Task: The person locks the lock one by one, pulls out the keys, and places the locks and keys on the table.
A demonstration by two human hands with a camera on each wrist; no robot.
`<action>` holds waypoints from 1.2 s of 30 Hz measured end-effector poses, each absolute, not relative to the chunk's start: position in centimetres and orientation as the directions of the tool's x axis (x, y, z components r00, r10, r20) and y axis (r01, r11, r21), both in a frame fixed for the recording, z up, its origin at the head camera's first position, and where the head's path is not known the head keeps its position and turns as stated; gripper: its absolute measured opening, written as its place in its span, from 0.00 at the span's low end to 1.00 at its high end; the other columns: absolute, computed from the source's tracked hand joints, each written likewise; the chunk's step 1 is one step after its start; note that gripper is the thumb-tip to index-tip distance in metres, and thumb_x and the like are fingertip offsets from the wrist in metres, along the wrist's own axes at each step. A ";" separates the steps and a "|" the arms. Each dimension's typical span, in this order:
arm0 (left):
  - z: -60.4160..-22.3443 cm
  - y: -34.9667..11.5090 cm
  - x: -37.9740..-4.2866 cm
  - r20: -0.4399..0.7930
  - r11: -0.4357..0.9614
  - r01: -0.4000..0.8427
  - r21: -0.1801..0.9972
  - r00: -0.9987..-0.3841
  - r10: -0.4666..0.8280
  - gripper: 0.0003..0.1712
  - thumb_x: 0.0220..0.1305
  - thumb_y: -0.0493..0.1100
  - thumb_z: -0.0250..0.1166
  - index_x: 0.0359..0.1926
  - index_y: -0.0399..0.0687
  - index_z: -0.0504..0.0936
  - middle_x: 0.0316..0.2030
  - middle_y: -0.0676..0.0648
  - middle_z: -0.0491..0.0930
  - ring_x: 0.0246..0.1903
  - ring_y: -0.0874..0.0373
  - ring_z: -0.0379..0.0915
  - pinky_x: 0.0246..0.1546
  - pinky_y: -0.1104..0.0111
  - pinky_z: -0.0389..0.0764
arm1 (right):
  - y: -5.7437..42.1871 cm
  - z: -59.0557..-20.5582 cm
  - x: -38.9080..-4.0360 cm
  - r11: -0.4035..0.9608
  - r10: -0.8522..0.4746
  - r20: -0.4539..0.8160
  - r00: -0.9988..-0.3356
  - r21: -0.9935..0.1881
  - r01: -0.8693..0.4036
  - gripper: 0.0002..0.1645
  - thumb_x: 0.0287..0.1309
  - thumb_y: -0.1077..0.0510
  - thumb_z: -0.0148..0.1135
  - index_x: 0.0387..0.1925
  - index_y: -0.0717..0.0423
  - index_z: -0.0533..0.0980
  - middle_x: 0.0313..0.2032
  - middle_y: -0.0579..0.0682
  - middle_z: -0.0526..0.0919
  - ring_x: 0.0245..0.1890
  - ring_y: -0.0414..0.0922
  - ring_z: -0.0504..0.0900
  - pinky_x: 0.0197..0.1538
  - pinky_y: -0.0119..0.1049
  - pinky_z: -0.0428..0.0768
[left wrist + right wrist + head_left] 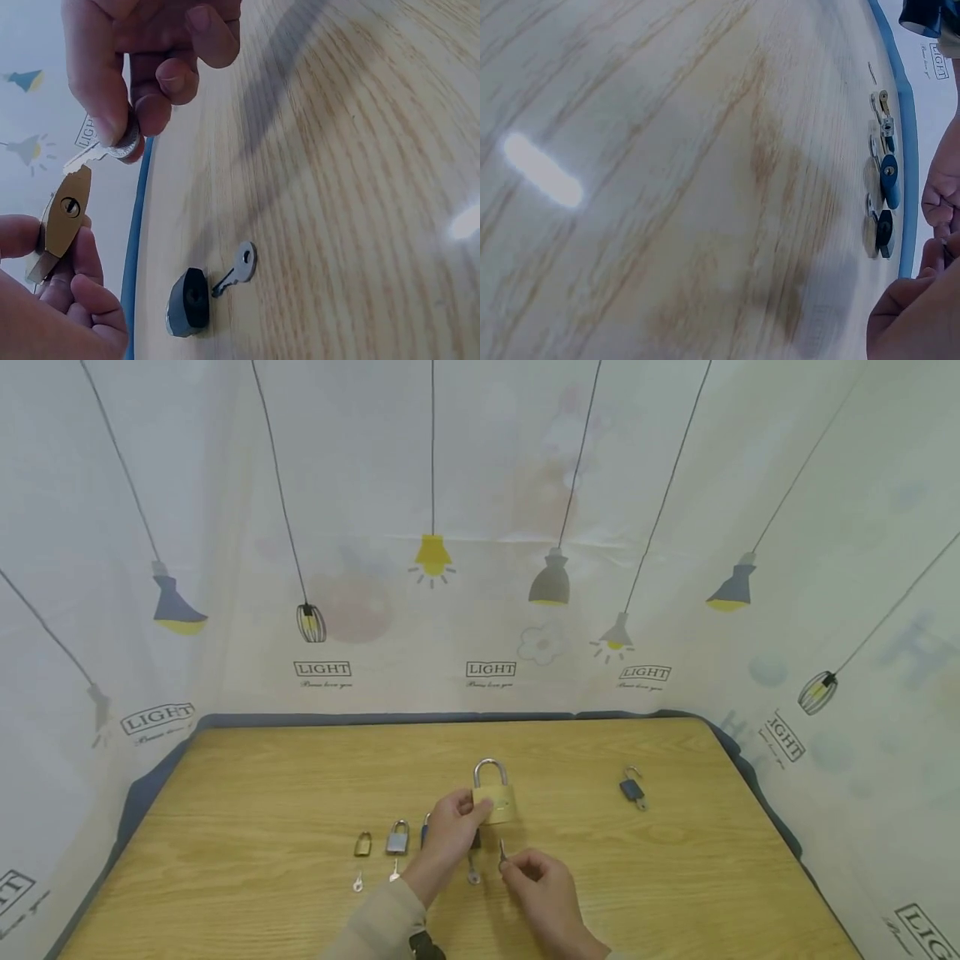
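A large brass padlock point(495, 804) with a closed steel shackle is held up over the table by my left hand point(447, 839), thumb across its front face. In the left wrist view its keyhole side point(70, 206) faces the camera. My right hand point(543, 889) pinches a silver key point(502, 852) by its round head, blade pointing up toward the padlock. Seen from the left wrist, the key's blade overlaps the padlock's upper corner, outside the keyhole. Beneath my hands a black padlock point(187, 304) lies on the table with its key point(241, 266) beside it.
A small brass padlock point(363, 844), a silver padlock point(397, 838) and a blue one point(889, 180) line up on the table point(247, 785), with keys near them. At the right lies a dark blue padlock point(632, 789), shackle open, key in it. A printed curtain surrounds the table.
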State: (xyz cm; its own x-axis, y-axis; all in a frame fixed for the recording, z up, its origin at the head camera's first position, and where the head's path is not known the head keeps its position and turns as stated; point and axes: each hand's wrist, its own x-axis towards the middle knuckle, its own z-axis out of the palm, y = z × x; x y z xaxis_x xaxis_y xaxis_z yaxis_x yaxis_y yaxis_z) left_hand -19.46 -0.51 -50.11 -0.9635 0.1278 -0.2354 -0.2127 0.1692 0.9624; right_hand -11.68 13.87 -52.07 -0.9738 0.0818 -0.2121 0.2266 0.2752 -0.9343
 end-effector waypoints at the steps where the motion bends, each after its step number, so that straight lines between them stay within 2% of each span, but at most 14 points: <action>1: -50.2 -0.5 -19.5 -0.236 0.169 -0.214 0.962 -0.963 0.128 0.25 0.66 0.53 0.59 0.56 0.40 0.74 0.48 0.45 0.81 0.48 0.54 0.75 0.55 0.52 0.73 | 13.9 -52.0 -11.6 0.279 0.085 -0.206 -0.975 -0.934 0.222 0.13 0.59 0.50 0.62 0.36 0.57 0.80 0.33 0.48 0.80 0.37 0.45 0.74 0.41 0.37 0.71; 4: -50.4 -0.5 -19.5 -0.242 0.166 -0.219 0.961 -0.961 0.132 0.27 0.65 0.53 0.60 0.57 0.39 0.73 0.48 0.44 0.80 0.48 0.54 0.75 0.55 0.53 0.73 | 14.0 -51.7 -11.5 0.288 0.095 -0.184 -0.978 -0.936 0.204 0.12 0.58 0.51 0.63 0.35 0.56 0.80 0.34 0.48 0.81 0.36 0.44 0.74 0.41 0.37 0.72; 10: -50.7 -0.5 -19.6 -0.248 0.188 -0.222 0.957 -0.961 0.124 0.22 0.65 0.50 0.60 0.54 0.40 0.75 0.47 0.45 0.81 0.46 0.55 0.76 0.53 0.55 0.75 | 14.6 -51.5 -11.4 0.311 0.107 -0.151 -0.983 -0.934 0.177 0.10 0.56 0.51 0.66 0.33 0.54 0.81 0.33 0.47 0.81 0.34 0.44 0.74 0.37 0.34 0.72; 15: -51.0 -0.1 -19.8 -0.249 0.265 -0.214 0.940 -0.963 0.105 0.22 0.62 0.50 0.64 0.51 0.40 0.77 0.43 0.47 0.83 0.41 0.56 0.76 0.46 0.59 0.78 | 15.1 -51.5 -11.5 0.319 0.129 -0.137 -0.982 -0.932 0.172 0.08 0.55 0.52 0.67 0.31 0.52 0.81 0.32 0.48 0.80 0.32 0.44 0.73 0.35 0.32 0.72; 20: -51.3 0.9 -19.7 -0.238 0.360 -0.195 0.913 -0.968 0.080 0.22 0.60 0.52 0.65 0.49 0.42 0.79 0.43 0.46 0.84 0.42 0.55 0.77 0.45 0.57 0.78 | 15.3 -51.2 -11.7 0.308 0.186 -0.121 -0.975 -0.935 0.175 0.07 0.53 0.53 0.69 0.29 0.51 0.80 0.29 0.47 0.79 0.31 0.43 0.73 0.33 0.30 0.72; 24: -51.5 1.6 -19.7 -0.229 0.396 -0.180 0.901 -0.970 0.082 0.20 0.60 0.51 0.65 0.47 0.43 0.81 0.41 0.46 0.84 0.41 0.55 0.77 0.42 0.58 0.78 | 15.6 -51.1 -11.7 0.296 0.223 -0.091 -0.971 -0.942 0.156 0.08 0.51 0.54 0.70 0.28 0.53 0.79 0.27 0.48 0.78 0.30 0.42 0.73 0.32 0.30 0.72; 30: -51.4 2.5 -19.6 -0.250 0.409 -0.184 0.894 -0.962 0.112 0.16 0.60 0.49 0.64 0.44 0.43 0.81 0.33 0.50 0.82 0.34 0.56 0.72 0.32 0.64 0.73 | 16.2 -51.4 -11.9 0.289 0.247 -0.089 -0.965 -0.944 0.161 0.08 0.51 0.56 0.70 0.27 0.53 0.79 0.27 0.48 0.79 0.30 0.43 0.75 0.33 0.30 0.74; 36: -51.7 2.9 -19.5 -0.274 0.445 -0.198 0.874 -0.955 0.113 0.15 0.60 0.49 0.63 0.41 0.43 0.81 0.34 0.49 0.82 0.32 0.56 0.72 0.29 0.66 0.71 | 16.6 -51.6 -12.0 0.296 0.265 -0.092 -0.960 -0.940 0.171 0.07 0.51 0.56 0.70 0.27 0.54 0.78 0.27 0.48 0.79 0.29 0.43 0.76 0.33 0.31 0.75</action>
